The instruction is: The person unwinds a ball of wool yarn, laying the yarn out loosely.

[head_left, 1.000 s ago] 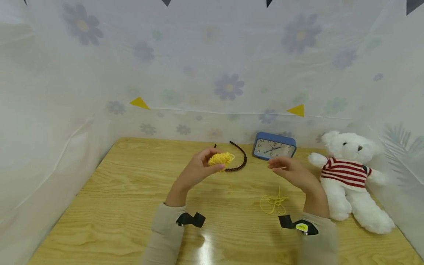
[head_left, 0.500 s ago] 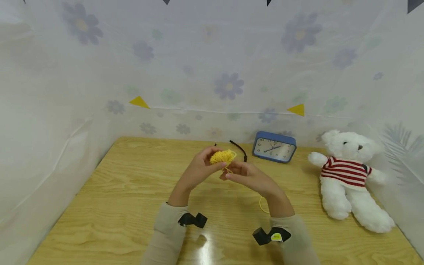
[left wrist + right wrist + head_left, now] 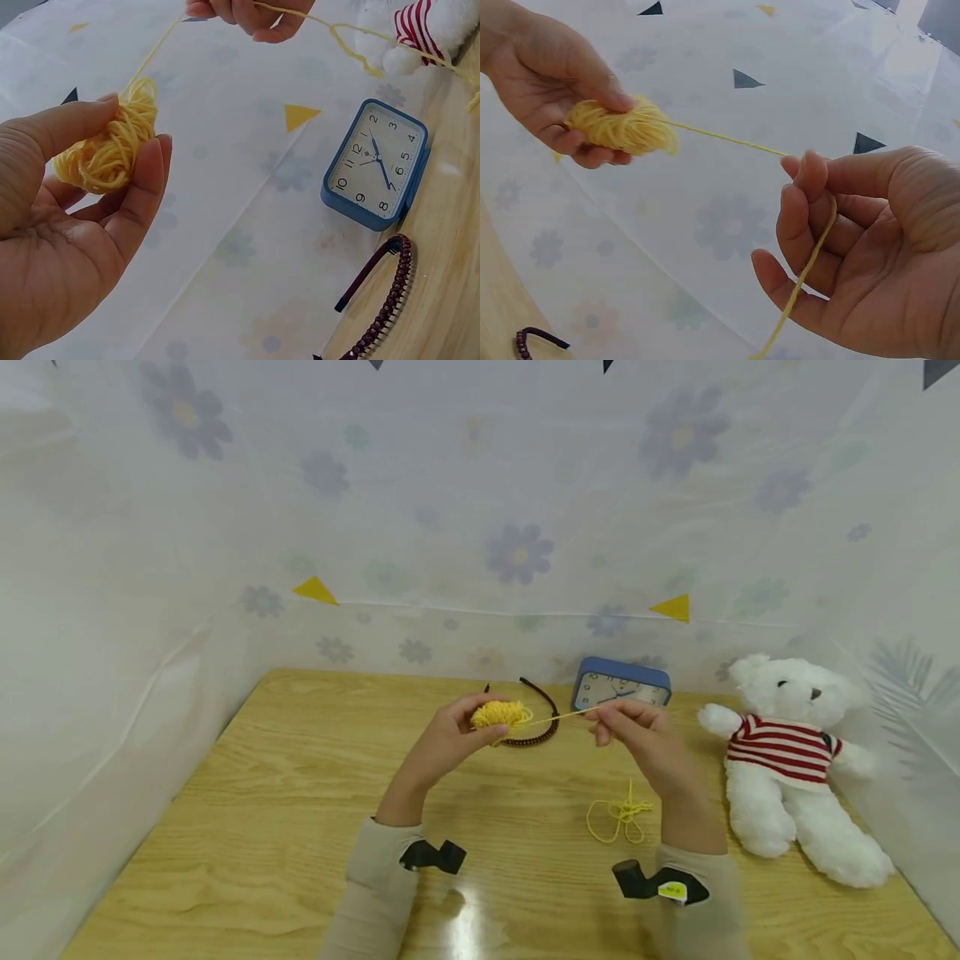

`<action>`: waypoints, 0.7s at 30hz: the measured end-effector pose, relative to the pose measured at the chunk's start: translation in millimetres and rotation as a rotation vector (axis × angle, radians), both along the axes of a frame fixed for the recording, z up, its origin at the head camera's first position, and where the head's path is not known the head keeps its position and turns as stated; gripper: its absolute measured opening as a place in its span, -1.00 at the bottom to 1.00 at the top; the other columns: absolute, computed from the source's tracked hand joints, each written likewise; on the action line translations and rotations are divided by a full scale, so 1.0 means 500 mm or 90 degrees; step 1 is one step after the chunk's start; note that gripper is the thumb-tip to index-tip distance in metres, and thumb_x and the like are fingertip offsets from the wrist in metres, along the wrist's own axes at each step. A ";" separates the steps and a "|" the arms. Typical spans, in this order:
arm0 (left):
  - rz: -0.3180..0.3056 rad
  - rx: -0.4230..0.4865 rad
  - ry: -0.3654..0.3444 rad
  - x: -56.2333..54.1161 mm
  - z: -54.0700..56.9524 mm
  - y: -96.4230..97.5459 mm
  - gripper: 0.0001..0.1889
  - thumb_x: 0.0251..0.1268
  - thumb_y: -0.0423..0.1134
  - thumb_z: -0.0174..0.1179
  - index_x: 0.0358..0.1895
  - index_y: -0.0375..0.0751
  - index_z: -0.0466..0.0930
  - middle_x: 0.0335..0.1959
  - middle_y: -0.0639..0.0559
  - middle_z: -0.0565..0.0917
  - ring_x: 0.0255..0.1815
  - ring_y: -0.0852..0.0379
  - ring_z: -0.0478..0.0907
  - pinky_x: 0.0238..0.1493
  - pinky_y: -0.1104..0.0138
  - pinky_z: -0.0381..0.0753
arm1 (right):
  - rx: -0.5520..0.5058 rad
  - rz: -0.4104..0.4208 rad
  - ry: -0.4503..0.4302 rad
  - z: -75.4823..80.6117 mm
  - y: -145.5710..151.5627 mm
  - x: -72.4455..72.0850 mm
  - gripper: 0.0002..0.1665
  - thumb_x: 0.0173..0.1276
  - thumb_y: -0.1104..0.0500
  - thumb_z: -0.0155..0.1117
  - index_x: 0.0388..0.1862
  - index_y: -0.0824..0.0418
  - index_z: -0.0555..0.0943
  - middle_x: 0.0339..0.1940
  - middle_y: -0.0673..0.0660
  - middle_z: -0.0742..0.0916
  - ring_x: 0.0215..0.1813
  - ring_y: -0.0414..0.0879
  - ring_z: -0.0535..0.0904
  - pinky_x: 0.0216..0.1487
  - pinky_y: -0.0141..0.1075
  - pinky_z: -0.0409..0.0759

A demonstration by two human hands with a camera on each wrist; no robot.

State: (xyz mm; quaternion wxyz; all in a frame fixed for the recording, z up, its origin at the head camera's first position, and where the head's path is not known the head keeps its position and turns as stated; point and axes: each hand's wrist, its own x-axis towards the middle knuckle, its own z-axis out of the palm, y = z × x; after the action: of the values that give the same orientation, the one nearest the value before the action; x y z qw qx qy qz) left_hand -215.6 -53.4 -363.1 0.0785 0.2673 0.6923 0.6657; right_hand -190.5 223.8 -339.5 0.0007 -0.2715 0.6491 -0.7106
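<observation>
Over a wooden table [image 3: 285, 810], toward its far edge, the left hand [image 3: 442, 745] grips a yellow yarn bundle [image 3: 499, 714]; the right hand [image 3: 651, 745] pinches its taut strand [image 3: 727, 138]. A loose tangle [image 3: 627, 812] lies nearer the right edge than the left.

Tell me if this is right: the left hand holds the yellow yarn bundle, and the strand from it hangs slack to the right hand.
Not slack: the strand runs straight from the yellow yarn bundle to the right hand, as the right wrist view shows. The left hand does hold the bundle.
</observation>
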 end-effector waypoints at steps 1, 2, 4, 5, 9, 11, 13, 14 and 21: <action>-0.002 -0.001 0.001 0.000 0.000 -0.001 -0.55 0.34 -0.29 0.17 0.26 -0.24 0.39 -0.01 -0.20 0.50 -0.07 -0.35 0.48 -0.20 0.35 0.61 | -0.037 0.000 -0.001 0.004 0.009 0.002 -0.67 0.51 0.35 -0.09 -0.18 0.24 0.67 -0.52 -0.01 0.64 -0.34 -0.16 0.56 -0.07 -0.35 0.55; -0.002 -0.003 0.000 0.000 0.000 -0.002 -0.55 0.34 -0.28 0.17 0.26 -0.25 0.38 -0.01 -0.19 0.50 -0.08 -0.35 0.49 -0.20 0.35 0.61 | -0.071 -0.003 -0.001 0.007 0.018 0.004 -0.66 0.51 0.37 -0.11 -0.18 0.26 0.67 -0.52 0.01 0.64 -0.35 -0.15 0.56 -0.08 -0.34 0.56; -0.002 -0.009 0.005 0.000 0.001 -0.003 -0.55 0.34 -0.29 0.17 0.26 -0.27 0.38 -0.02 -0.18 0.51 -0.11 -0.28 0.51 -0.20 0.34 0.61 | -0.131 -0.018 0.000 0.013 0.035 0.008 -0.66 0.50 0.39 -0.12 -0.18 0.32 0.66 -0.52 0.04 0.63 -0.36 -0.13 0.56 -0.11 -0.34 0.57; -0.001 -0.013 0.007 0.000 0.001 -0.004 -0.56 0.34 -0.29 0.16 0.26 -0.26 0.38 -0.03 -0.17 0.51 -0.14 -0.22 0.52 -0.21 0.33 0.61 | -0.150 -0.034 0.001 0.015 0.044 0.011 -0.66 0.50 0.39 -0.12 -0.18 0.33 0.66 -0.52 0.06 0.63 -0.37 -0.12 0.56 -0.11 -0.33 0.57; 0.002 -0.020 0.019 -0.001 0.001 -0.007 -0.59 0.34 -0.30 0.16 0.24 -0.22 0.42 -0.09 -0.15 0.53 -0.25 -0.03 0.52 -0.24 0.32 0.59 | -0.205 -0.096 0.001 0.017 0.075 0.015 -0.70 0.49 0.37 -0.07 -0.21 0.39 0.66 -0.52 0.09 0.64 -0.39 -0.11 0.57 -0.15 -0.34 0.56; -0.003 -0.014 0.018 -0.001 0.002 -0.007 -0.60 0.34 -0.31 0.16 0.22 -0.22 0.43 -0.08 -0.16 0.53 -0.22 -0.01 0.52 -0.21 0.32 0.60 | -0.219 -0.106 0.005 0.015 0.090 0.014 -0.70 0.48 0.37 -0.07 -0.20 0.41 0.65 -0.51 0.10 0.64 -0.39 -0.11 0.57 -0.14 -0.34 0.57; -0.003 -0.004 0.016 -0.001 0.002 -0.009 -0.60 0.34 -0.32 0.16 0.22 -0.25 0.42 -0.05 -0.17 0.52 -0.17 0.00 0.54 -0.15 0.31 0.61 | -0.237 -0.106 0.007 0.014 0.104 0.014 -0.68 0.49 0.38 -0.09 -0.20 0.43 0.65 -0.51 0.11 0.64 -0.39 -0.11 0.58 -0.13 -0.35 0.58; -0.001 0.000 0.014 -0.002 0.002 -0.010 -0.60 0.34 -0.31 0.17 0.21 -0.27 0.42 -0.03 -0.17 0.51 -0.14 0.00 0.54 -0.12 0.30 0.62 | -0.244 -0.116 0.006 0.013 0.110 0.014 -0.69 0.48 0.38 -0.08 -0.21 0.44 0.65 -0.53 0.11 0.64 -0.39 -0.10 0.58 -0.14 -0.35 0.58; 0.022 0.035 0.015 -0.009 -0.004 -0.029 -0.60 0.34 -0.31 0.16 0.20 -0.28 0.40 -0.03 -0.19 0.49 -0.09 -0.10 0.54 -0.06 0.24 0.62 | -0.384 -0.220 -0.041 0.016 0.144 0.026 -0.74 0.43 0.39 0.02 -0.33 0.50 0.64 -0.63 0.18 0.62 -0.50 -0.04 0.58 -0.25 -0.30 0.60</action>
State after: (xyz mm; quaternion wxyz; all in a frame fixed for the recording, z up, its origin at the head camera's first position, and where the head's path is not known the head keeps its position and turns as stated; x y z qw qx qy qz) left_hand -220.3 -68.0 -364.9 0.0512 0.2652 0.6794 0.6823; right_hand -177.5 295.6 -331.5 -0.1795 -0.1228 0.4457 -0.8684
